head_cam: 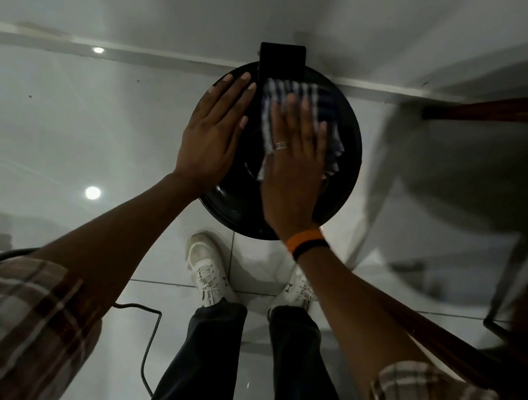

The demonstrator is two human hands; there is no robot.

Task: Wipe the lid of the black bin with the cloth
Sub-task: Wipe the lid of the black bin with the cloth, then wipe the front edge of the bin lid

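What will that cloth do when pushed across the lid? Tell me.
The cloth looks thin and floppy, so it will likely bunch. The flat right hand should drag it along. The lid looks glossy, so it probably slides easily.

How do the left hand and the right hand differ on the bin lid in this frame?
The left hand lies bare on the lid; the right hand presses the striped cloth onto it. The right hand is motion-blurred, the left sharp. The right hand carries a ring and its wrist an orange band; the left has neither. Both are flat, palms down.
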